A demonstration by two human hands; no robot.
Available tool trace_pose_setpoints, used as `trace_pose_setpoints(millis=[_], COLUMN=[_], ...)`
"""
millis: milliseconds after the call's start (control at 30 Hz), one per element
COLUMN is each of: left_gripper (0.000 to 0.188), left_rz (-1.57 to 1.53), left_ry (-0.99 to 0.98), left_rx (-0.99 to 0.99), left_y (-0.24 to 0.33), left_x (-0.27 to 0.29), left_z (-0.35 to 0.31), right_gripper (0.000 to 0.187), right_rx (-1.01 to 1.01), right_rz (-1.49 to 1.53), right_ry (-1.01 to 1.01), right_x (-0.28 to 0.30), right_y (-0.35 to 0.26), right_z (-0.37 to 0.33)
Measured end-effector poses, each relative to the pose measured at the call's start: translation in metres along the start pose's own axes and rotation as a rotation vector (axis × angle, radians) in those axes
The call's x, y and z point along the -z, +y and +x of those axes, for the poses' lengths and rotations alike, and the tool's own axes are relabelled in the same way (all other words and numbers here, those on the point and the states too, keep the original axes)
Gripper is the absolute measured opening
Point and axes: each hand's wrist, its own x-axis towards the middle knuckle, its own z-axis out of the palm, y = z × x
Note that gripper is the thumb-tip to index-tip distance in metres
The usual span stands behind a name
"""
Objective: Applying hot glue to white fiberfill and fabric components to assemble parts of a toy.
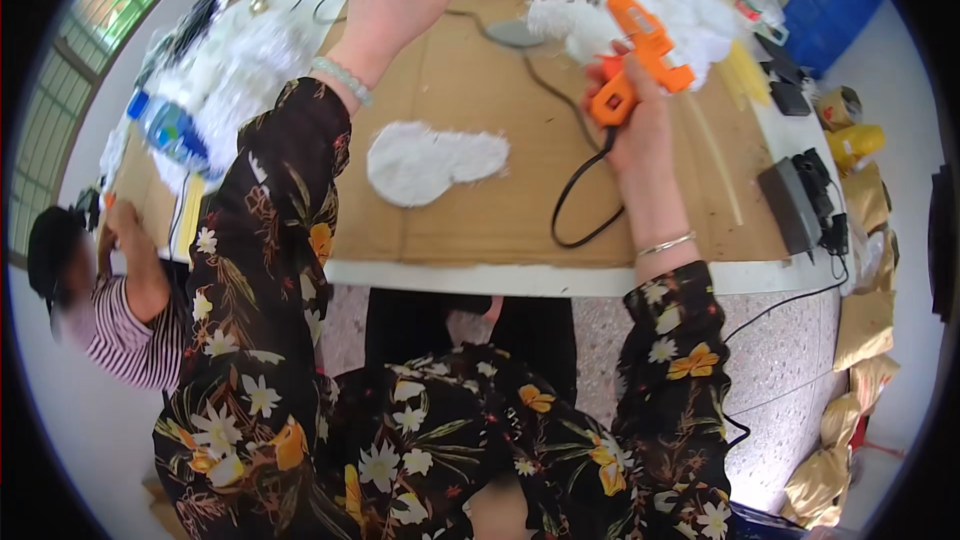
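Observation:
In my right hand (643, 120) is an orange hot glue gun (645, 35), its nozzle end tilted away and its black cord looping down over the cardboard. My left hand (405, 0) is raised at the far side of the table, the fingers curled together; whatever may be between the fingertips is too small to make out. Below it, on the brown cardboard (480, 225), lies a flat white fluffy piece (430, 165), wide and round at the left and narrower at the right. Neither hand touches that piece. Beyond the glue gun, another white furry piece (565, 22) lies near a grey disc (514, 34).
White stuffing (690, 0) is heaped at the back right, more fluff (240, 65) at the left. A blue-capped bottle (170, 130) stands left. Glue sticks (745, 80) and a dark power adapter (790, 205) lie right. Another person (125, 310) sits at the left; paper packages (865, 320) line the right wall.

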Motion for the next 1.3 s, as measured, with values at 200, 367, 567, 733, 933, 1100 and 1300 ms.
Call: trace_pose_setpoints(millis=[200,367,567,733,933,1100,1300], left_gripper=[0.018,0.023,0.021,0.021,0.024,0.038,0.026], left_rz=[-0.242,-0.091,-0.243,-0.601,0.053,0.21,0.014], left_ry=[0.015,-0.129,-0.144,-0.037,-0.131,-0.422,-0.406], left_rx=[0.039,-0.126,0.099,0.459,-0.479,-0.501,-0.167], left_y=[-0.007,-0.007,-0.009,-0.022,-0.001,0.011,0.024], left_x=[0.078,0.108,0.115,0.108,0.125,0.131,0.114], left_z=[-0.107,-0.157,-0.156,-0.165,-0.161,-0.179,-0.155], right_gripper=[0.034,0.033,0.032,0.036,0.038,0.039,0.037], right_rx=[-0.085,-0.101,-0.094,-0.052,-0.024,-0.044,-0.063], right_rz=[-0.007,-0.03,-0.057,-0.117,-0.174,-0.179,-0.218], right_ry=[-0.007,-0.002,-0.019,-0.097,-0.192,-0.173,-0.178], right_x=[-0.014,-0.026,-0.037,-0.051,-0.058,-0.053,-0.047], right_y=[0.02,0.024,0.023,0.035,0.04,0.042,0.037], right_z=[-0.016,-0.022,-0.027,-0.042,-0.042,-0.045,-0.053])
